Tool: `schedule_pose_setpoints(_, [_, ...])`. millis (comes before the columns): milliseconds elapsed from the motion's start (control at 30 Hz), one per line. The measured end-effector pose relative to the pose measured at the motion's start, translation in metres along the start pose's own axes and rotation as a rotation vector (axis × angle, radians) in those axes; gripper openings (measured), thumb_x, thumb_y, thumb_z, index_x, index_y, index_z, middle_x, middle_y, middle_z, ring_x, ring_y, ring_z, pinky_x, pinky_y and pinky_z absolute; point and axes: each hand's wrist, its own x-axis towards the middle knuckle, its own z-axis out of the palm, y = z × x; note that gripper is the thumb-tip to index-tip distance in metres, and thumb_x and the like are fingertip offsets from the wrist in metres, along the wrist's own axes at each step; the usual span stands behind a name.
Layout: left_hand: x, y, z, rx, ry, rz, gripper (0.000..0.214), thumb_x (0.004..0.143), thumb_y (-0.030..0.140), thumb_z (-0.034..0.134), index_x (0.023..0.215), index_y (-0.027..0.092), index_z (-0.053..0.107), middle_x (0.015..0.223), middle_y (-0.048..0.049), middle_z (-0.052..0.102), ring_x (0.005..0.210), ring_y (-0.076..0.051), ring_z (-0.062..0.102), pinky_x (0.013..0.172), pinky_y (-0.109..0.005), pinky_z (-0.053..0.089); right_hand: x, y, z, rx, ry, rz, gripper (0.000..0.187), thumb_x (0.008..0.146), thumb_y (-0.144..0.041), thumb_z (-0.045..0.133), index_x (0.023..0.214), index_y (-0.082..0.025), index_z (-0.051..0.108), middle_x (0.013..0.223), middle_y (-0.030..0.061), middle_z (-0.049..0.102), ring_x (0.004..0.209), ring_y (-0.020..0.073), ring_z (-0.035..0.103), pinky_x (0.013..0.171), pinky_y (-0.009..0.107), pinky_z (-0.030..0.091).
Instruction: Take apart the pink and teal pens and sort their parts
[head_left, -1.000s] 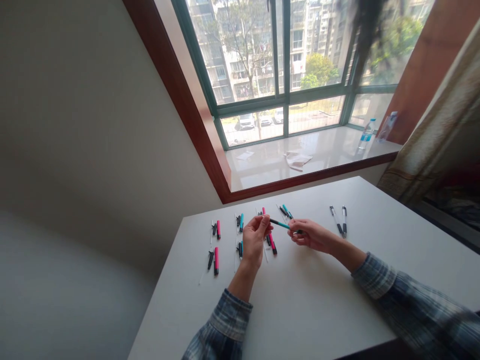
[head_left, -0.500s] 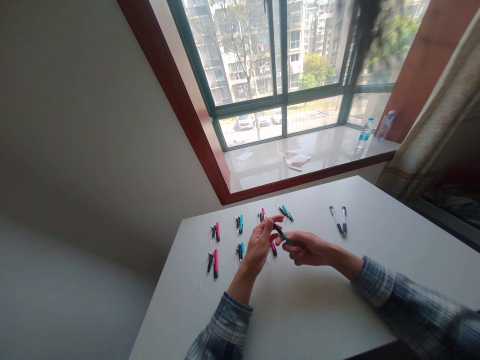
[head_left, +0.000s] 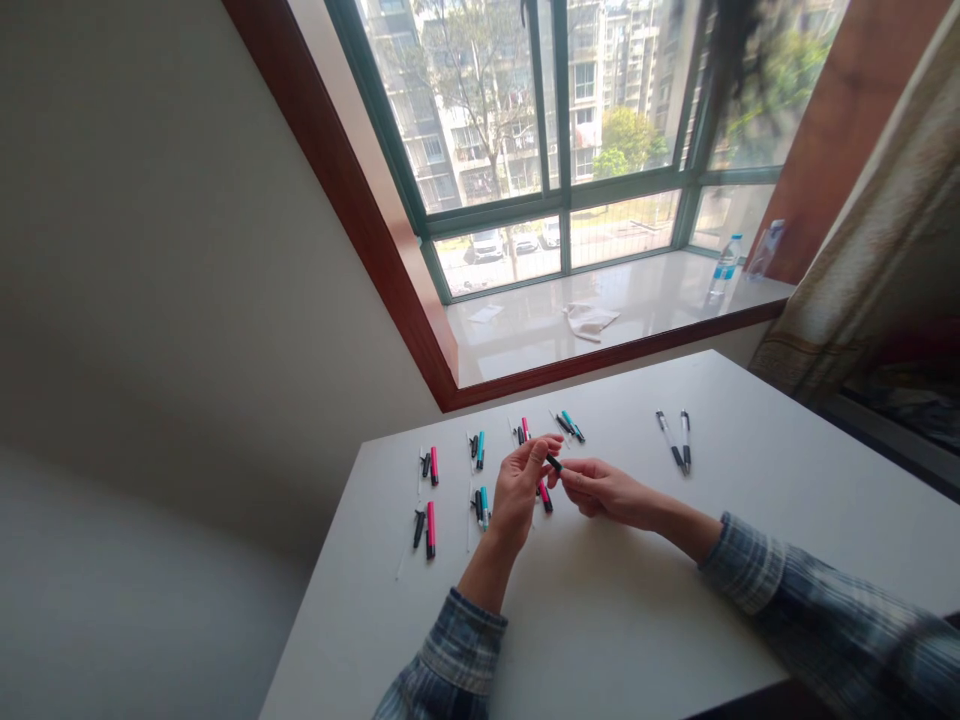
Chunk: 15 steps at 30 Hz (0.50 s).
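Both hands meet above the white table [head_left: 600, 620] | your left hand [head_left: 517, 490]: fingers curled, pinching the black end of a pen [head_left: 554, 462] | your right hand [head_left: 604, 490]: fingertips closed on the same pen | loose pens [head_left: 480, 450] lie just behind.

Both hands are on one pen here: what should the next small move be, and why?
Probably twist the black end of the pen tight with the left hand, the right hand bracing the barrel. Both hands pinch it above the table. Only that end shows between the fingertips, so I cannot tell whether it is fully seated.
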Motion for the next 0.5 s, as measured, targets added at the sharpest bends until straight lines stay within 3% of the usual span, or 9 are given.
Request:
schedule_pose_setpoints(200, [0.003, 0.001, -0.001, -0.105, -0.036, -0.013, 0.046, 0.085, 0.052, 0.075, 0.116, 0.018, 0.077, 0.133, -0.0147, 0.066, 0.102, -0.021, 0.062, 0.079, -0.031, 0.052, -0.005, -0.010, 0.005, 0.156, 0.010, 0.044, 0.037, 0.094, -0.053, 0.069, 0.102, -0.018, 0.064, 0.063, -0.0090, 0.028, 0.054, 0.0081, 0.016, 0.051, 0.025, 0.013])
schedule_pose_setpoints(333, [0.005, -0.002, -0.006, -0.048, 0.008, 0.016, 0.039, 0.082, 0.049, 0.080, 0.106, 0.018, 0.079, 0.130, -0.0121, 0.067, 0.098, -0.019, 0.063, 0.085, -0.032, 0.052, -0.006, -0.012, 0.003, 0.170, -0.019, 0.059, 0.035, 0.095, -0.050, 0.070, 0.102, -0.017, 0.064, 0.064, -0.0088, 0.029, 0.055, 0.0080, 0.017, 0.052, 0.024, 0.014])
schedule_pose_setpoints(500, [0.006, -0.004, -0.008, -0.010, 0.048, 0.073, 0.034, 0.077, 0.046, 0.084, 0.082, 0.017, 0.068, 0.100, -0.0030, 0.065, 0.076, -0.010, 0.056, 0.070, -0.024, 0.048, -0.004, -0.006, 0.002, 0.105, -0.035, 0.030, 0.034, 0.092, -0.048, 0.075, 0.099, -0.017, 0.063, 0.062, -0.0092, 0.031, 0.054, 0.0075, 0.020, 0.053, 0.024, 0.016])
